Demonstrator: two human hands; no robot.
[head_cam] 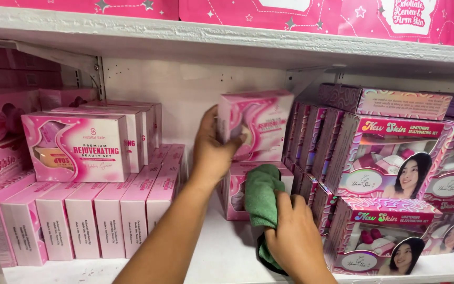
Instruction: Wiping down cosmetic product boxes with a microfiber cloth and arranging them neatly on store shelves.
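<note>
1. A person's left hand (212, 144) grips a pink cosmetics box (256, 125) at the centre of the white shelf (222, 252), fingers curled round its left edge and thumb laid across its front; the hand hides the box's lower left corner.
2. The held box sits on top of a second pink box (237, 192), whose front is largely covered by the cloth and the left forearm.
3. The right hand (295, 239), at about five o'clock from the held box, is closed on a green cloth (261, 200) pressed against the lower box; the fingertips are buried in the fabric and cannot be made out, and the wrist is cut off by the lower edge.
4. At nine o'clock, a pink beauty set box (77, 147) stands on a row of pale pink cartons (82, 218), with more stacked behind, partly hidden.
5. At three o'clock, purple windowed skincare sets (390, 158) are stacked two high and packed close beside the held box; those at far right are cut off by the frame.
6. At twelve o'clock, an upper shelf board (227, 37) carries pink packaging (316, 13), of which only the bottom shows.
</note>
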